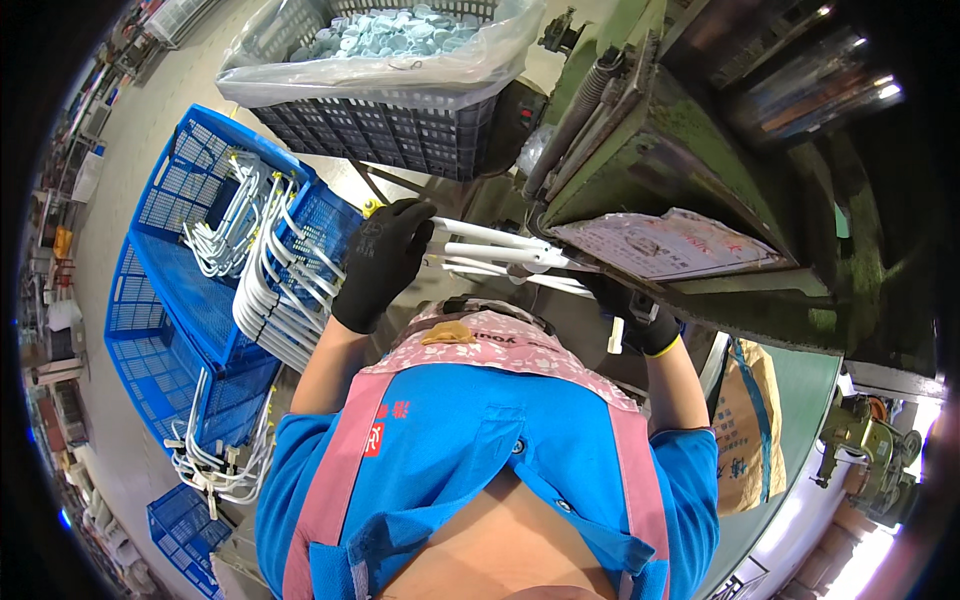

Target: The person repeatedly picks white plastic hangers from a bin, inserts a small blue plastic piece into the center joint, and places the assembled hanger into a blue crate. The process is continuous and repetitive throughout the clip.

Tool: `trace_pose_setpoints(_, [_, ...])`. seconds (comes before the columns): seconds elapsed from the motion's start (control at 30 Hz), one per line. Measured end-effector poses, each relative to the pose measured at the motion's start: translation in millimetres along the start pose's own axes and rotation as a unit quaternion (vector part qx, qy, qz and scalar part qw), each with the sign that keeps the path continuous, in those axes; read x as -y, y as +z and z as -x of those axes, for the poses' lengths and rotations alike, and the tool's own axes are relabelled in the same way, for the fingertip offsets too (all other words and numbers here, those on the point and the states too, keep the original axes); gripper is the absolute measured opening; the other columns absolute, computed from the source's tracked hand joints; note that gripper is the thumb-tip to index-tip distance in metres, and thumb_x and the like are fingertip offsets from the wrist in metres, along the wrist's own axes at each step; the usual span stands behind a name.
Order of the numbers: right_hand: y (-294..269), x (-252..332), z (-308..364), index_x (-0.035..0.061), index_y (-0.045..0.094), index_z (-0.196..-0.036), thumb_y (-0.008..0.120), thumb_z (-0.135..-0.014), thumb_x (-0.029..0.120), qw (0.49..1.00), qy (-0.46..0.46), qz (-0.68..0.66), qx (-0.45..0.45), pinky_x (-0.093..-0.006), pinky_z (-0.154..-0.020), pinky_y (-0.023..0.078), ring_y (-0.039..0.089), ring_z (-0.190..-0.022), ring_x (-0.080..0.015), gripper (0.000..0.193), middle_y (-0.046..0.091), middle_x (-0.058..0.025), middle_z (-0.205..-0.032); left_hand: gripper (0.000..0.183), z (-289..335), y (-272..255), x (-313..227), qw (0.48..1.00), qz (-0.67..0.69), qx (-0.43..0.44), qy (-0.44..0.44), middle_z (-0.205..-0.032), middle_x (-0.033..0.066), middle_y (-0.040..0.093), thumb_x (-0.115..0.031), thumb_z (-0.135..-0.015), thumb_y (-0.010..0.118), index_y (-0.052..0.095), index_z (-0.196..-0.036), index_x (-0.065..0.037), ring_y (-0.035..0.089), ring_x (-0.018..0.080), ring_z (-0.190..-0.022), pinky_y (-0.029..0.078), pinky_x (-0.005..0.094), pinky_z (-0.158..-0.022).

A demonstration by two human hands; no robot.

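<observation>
My left hand (385,262), in a black work glove, is closed around the left end of a white tubular frame (490,245). Several slim white tubes of it run to the right, under the front of a green machine (690,170). At their right end is my right hand (640,318), gloved in black with a yellow cuff edge. Its fingers are dark and partly hidden beneath the machine, so their grip does not show. A short white piece (615,335) hangs just below that hand.
Left of me, blue plastic crates (150,290) hold bundles of bent white tubes (265,290). A black crate (380,130) lined with clear plastic, full of pale blue round pieces (400,35), stands ahead. To my right are a brown paper sack (750,430) and a green surface (810,390).
</observation>
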State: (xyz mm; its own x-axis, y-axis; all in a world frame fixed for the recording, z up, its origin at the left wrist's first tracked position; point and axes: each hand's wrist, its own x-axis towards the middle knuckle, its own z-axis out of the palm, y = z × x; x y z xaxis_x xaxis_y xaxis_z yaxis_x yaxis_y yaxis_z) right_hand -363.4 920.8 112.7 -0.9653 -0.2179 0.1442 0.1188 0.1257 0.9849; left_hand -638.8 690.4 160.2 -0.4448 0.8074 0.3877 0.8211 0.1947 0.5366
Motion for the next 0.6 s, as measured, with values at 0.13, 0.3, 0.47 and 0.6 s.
trace_pose_setpoints(0.13, [11.6, -14.2, -0.3, 0.0072, 0.033, -0.141, 0.044, -0.097, 0.035, 0.958, 0.061, -0.281, -0.015, -0.0403, -0.100, 0.043, 0.050, -0.118, -0.0285, 0.054, 0.045, -0.0163, -0.134, 0.017, -2.6, 0.9, -4.3, 0.999, -0.009, -0.027, 0.015, -0.096, 0.0130, 0.066, -0.007, -0.083, 0.061, 0.065, -0.099, -0.004, 0.063, 0.0314, -0.084, 0.050, 0.0386, -0.073])
trace_pose_setpoints(0.3, [20.4, -33.5, -6.3, 0.0066, 0.036, -0.138, 0.048, -0.094, 0.034, 0.824, 0.123, -0.553, 0.007, -0.0398, -0.097, 0.044, 0.052, -0.113, -0.0287, 0.053, 0.048, -0.0167, -0.129, 0.014, -5.5, 2.7, -12.1, 0.999, -0.023, -0.026, 0.005, -0.092, 0.0141, 0.065, -0.004, -0.082, 0.061, 0.063, -0.095, -0.003, 0.062, 0.0328, -0.081, 0.050, 0.0389, -0.071])
trace_pose_setpoints(0.47, [22.8, -40.3, -9.6, 0.0061, 0.039, -0.135, 0.052, -0.092, 0.033, 0.713, 0.159, -0.682, 0.033, -0.0394, -0.094, 0.045, 0.053, -0.109, -0.0289, 0.052, 0.051, -0.0171, -0.124, 0.013, -9.3, 6.3, -12.1, 0.998, -0.047, -0.042, 0.015, -0.081, 0.0106, 0.061, -0.006, -0.076, 0.062, 0.060, -0.088, -0.007, 0.060, 0.0308, -0.076, 0.048, 0.0399, -0.064])
trace_pose_setpoints(0.6, [23.3, -36.5, -9.4, 0.0056, 0.042, -0.132, 0.056, -0.091, 0.032, 0.630, 0.171, -0.757, 0.042, -0.0390, -0.091, 0.045, 0.055, -0.106, -0.0291, 0.051, 0.053, -0.0174, -0.120, 0.019, -9.3, 8.4, -8.1, 0.998, -0.055, -0.020, 0.008, -0.085, 0.0118, 0.062, -0.002, -0.073, 0.063, 0.061, -0.091, -0.006, 0.060, 0.0313, -0.078, 0.048, 0.0392, -0.066])
